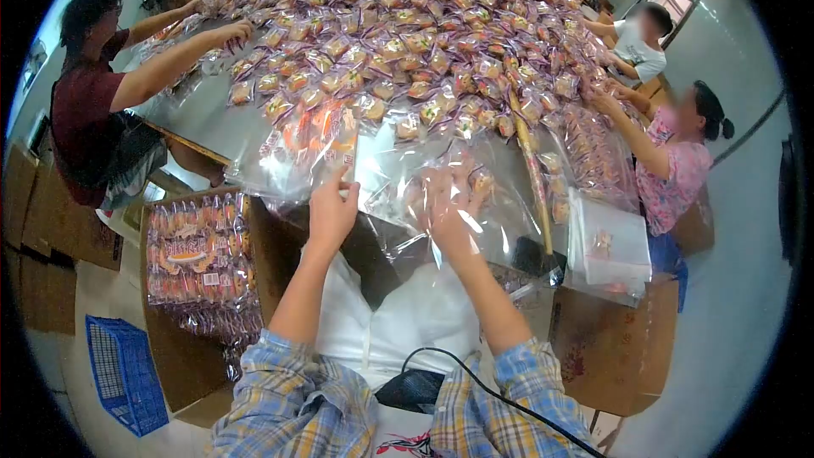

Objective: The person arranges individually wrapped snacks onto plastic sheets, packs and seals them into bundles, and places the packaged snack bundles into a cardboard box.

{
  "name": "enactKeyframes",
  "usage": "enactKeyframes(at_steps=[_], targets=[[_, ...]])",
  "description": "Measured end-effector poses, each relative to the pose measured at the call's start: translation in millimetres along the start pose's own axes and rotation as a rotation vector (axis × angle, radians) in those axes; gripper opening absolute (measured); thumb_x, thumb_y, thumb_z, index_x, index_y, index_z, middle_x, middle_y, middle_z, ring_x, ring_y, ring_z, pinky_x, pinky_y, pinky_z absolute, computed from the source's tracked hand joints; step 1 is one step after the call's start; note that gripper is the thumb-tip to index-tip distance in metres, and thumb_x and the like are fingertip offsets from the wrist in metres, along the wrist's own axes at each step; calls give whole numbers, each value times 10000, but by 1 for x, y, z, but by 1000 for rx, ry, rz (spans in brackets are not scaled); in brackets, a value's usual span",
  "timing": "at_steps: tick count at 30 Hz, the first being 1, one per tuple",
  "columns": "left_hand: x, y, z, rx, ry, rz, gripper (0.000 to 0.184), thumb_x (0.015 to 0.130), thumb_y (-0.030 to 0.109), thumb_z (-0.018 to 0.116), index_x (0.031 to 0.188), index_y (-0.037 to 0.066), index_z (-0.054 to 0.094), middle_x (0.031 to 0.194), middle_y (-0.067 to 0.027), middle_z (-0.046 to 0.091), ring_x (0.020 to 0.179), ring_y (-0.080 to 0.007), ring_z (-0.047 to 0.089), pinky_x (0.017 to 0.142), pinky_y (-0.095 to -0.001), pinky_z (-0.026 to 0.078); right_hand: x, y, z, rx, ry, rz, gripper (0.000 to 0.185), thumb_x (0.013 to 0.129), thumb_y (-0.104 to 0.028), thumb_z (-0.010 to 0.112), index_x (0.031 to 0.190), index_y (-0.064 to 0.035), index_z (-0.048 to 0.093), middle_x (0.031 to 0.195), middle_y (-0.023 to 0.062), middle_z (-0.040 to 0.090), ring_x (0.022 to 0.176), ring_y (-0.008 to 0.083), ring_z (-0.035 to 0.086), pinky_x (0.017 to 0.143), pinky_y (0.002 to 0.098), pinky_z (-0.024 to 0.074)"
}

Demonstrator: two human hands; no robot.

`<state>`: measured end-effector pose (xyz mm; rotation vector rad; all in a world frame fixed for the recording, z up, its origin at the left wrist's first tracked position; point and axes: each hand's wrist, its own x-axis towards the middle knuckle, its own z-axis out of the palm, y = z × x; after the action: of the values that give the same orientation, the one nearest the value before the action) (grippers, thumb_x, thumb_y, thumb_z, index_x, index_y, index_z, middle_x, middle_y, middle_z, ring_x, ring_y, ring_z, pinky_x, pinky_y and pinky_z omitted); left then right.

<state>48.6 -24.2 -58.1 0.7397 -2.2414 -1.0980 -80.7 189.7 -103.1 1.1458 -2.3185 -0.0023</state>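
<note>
My left hand (pixel 333 210) has its thumb and fingers closed at the near edge of a clear plastic bag (pixel 270 171) with orange print, which lies on the table edge. My right hand (pixel 451 210) reaches into or under another clear bag (pixel 500 233); glare on the film blurs its fingers. They appear to be around small wrapped cakes, one wrapped cake (pixel 482 186) showing beside the fingertips. Just beyond both hands spreads a large heap of wrapped cakes (pixel 398 59) in purple-edged clear wrappers.
A yellowish stick (pixel 527 161) lies right of my hands, near stacked clear bags (pixel 606 237). An open carton (pixel 203 382) of packed cakes stands left, beside a blue crate (pixel 127 377). Another carton (pixel 619 348) stands right. One person (pixel 93 110) works left, two people at right.
</note>
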Motion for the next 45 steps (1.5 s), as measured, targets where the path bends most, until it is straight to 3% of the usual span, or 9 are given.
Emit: enactKeyframes(at_steps=[8, 16, 19, 23, 26, 30, 35, 39, 45], targets=[[-1, -29, 42, 69, -175, -72, 427, 985, 314, 684, 897, -102, 650, 843, -370, 665, 863, -541, 658, 775, -570, 518, -32, 32, -10, 291, -150, -336, 387, 760, -279, 778, 1141, -211, 767, 1408, 52, 605, 1449, 317, 437, 1224, 767, 90], [3, -26, 51, 122, -321, -145, 321, 873, 326, 787, 887, 5, 773, 846, -210, 744, 823, -390, 724, 771, -453, 559, -43, 69, 5, 281, -48, -502, 483, 642, -263, 847, 1115, -262, 748, 1159, -64, 678, 1324, 220, 550, 1273, 670, 119], [13, -30, 35, 93, -449, -88, 388, 878, 359, 785, 928, -26, 778, 826, -184, 754, 769, -290, 725, 757, -399, 559, -44, 72, -6, 385, -156, -473, 310, 789, -152, 704, 1074, -254, 767, 1190, -60, 687, 1347, 214, 544, 1293, 630, 105], [35, -27, 0, 79, -591, -222, 428, 895, 377, 782, 958, -44, 734, 731, -110, 699, 617, -190, 668, 632, -370, 558, -44, 81, -1, 340, -110, -484, 327, 716, -178, 775, 1035, -249, 758, 1235, -20, 672, 1327, 224, 557, 1287, 617, 142], [27, -27, -5, 280, -351, -75, 384, 892, 299, 775, 1067, -35, 701, 878, -161, 733, 802, -320, 719, 757, -436, 574, -36, 85, -15, 465, -120, -457, 453, 648, -183, 834, 1092, -209, 748, 1349, 79, 612, 1332, 282, 543, 1259, 601, 225], [-28, 10, -3, 363, -96, 158, 529, 901, 242, 749, 1338, -1, 574, 1216, -215, 660, 1145, -393, 632, 964, -462, 520, -37, 82, -13, 530, 79, -85, 612, 690, -104, 817, 1283, -158, 674, 1395, 164, 571, 1307, 363, 542, 1187, 548, 349], [-133, 68, 36, -67, -40, 555, 435, 780, 219, 866, 1164, 94, 705, 1139, -95, 705, 1085, -291, 644, 934, -427, 482, -43, 75, -34, 715, 0, 311, 783, 707, -37, 819, 1444, -90, 560, 1419, 209, 555, 1293, 422, 531, 1109, 485, 435], [-149, 131, 52, 56, 34, 468, 600, 790, 372, 831, 1293, 101, 647, 1270, -67, 627, 1135, -260, 580, 982, -447, 423, -46, 63, -42, 1236, -57, 599, 681, 831, -83, 821, 1449, -35, 537, 1384, 149, 593, 1250, 269, 583, 1072, 411, 471], [-149, 114, 75, 123, -62, 568, 371, 792, 158, 753, 1152, 75, 722, 1052, -42, 684, 964, -232, 632, 850, -395, 456, -56, 54, -29, 1962, -162, 915, 574, 984, -118, 712, 1500, -63, 467, 1350, 81, 611, 1149, 176, 630, 937, 332, 555]])
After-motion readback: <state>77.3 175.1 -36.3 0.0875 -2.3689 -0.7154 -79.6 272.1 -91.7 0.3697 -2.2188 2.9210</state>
